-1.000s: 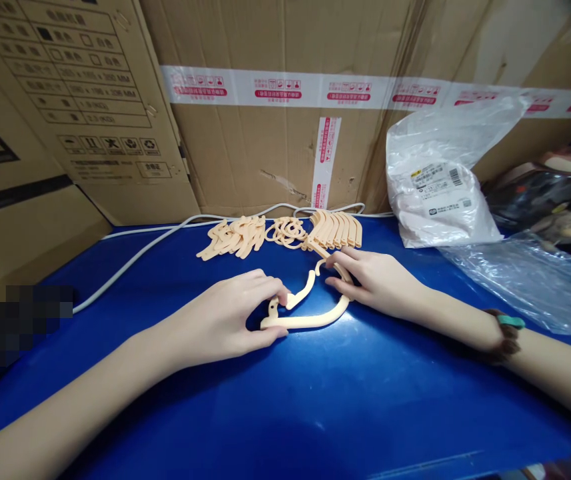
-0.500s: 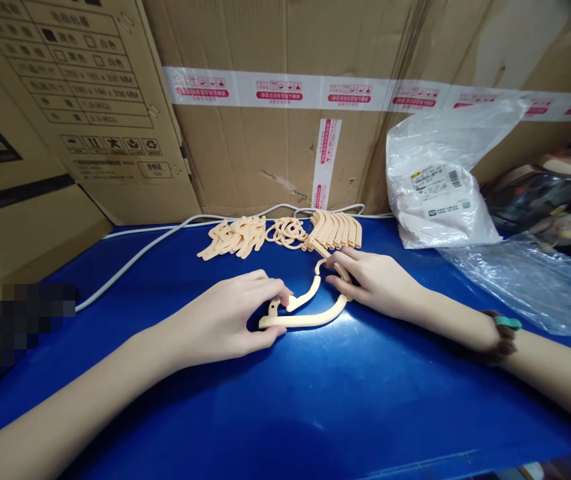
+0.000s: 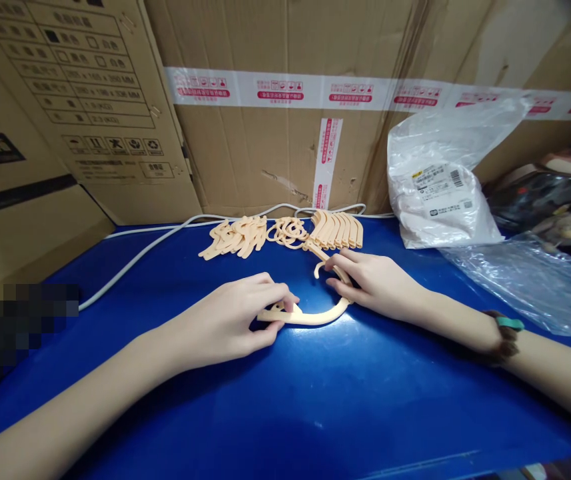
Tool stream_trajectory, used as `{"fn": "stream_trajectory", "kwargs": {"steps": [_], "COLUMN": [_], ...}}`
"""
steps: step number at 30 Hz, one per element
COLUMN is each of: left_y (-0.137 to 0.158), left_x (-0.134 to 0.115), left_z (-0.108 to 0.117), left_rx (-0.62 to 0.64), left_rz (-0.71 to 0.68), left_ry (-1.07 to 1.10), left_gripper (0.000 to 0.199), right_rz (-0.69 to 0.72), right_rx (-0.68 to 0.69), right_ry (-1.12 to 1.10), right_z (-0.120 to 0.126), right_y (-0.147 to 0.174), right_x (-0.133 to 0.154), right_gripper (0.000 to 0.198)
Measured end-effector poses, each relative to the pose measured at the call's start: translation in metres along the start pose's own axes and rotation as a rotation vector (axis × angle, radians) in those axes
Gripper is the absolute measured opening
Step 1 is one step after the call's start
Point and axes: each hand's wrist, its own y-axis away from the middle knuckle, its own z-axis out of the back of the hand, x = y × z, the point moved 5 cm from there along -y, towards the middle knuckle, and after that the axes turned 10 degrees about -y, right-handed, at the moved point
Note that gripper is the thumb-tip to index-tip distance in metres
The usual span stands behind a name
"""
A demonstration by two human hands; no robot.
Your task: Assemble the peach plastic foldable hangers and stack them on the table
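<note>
A cream plastic folding hanger (image 3: 318, 319) lies low over the blue table, held between both hands. My left hand (image 3: 235, 312) pinches its left end between thumb and fingers, where a smaller cream piece is partly hidden under the fingertips. On the other side, my right hand (image 3: 372, 281) grips the hanger's second arm near the joint. A curved hook (image 3: 318, 269) sticks out to the left of the right fingers. Just beyond the right hand sits a neat row of cream hanger arms (image 3: 338, 230).
Farther back are a pile of cream curved pieces (image 3: 235, 237) and a heap of hooks (image 3: 289, 231). A white cable (image 3: 138, 262) runs along the cardboard boxes (image 3: 265, 153). A white plastic bag (image 3: 440, 193) and clear film (image 3: 530, 287) are at the right.
The short curved bar that stretched from my left fingers toward the hook has swung down against the long arm, beneath the left fingertips. My right hand has barely moved.
</note>
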Motion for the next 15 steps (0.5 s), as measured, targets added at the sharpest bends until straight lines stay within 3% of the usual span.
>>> {"fn": "stream_trajectory", "kwargs": {"steps": [10, 15], "left_y": [-0.001, -0.003], "left_x": [0.01, 0.011], "left_z": [0.002, 0.007], "left_rx": [-0.156, -0.203], "left_rz": [-0.032, 0.052], "left_ry": [-0.136, -0.315], "left_gripper": [0.018, 0.012], "right_rz": [0.191, 0.212], "right_rx": [0.103, 0.142], "right_ry": [-0.01, -0.044], "right_z": [-0.001, -0.002], "right_y": [0.002, 0.004], "right_x": [0.014, 0.022], "right_gripper": [0.032, 0.042]}}
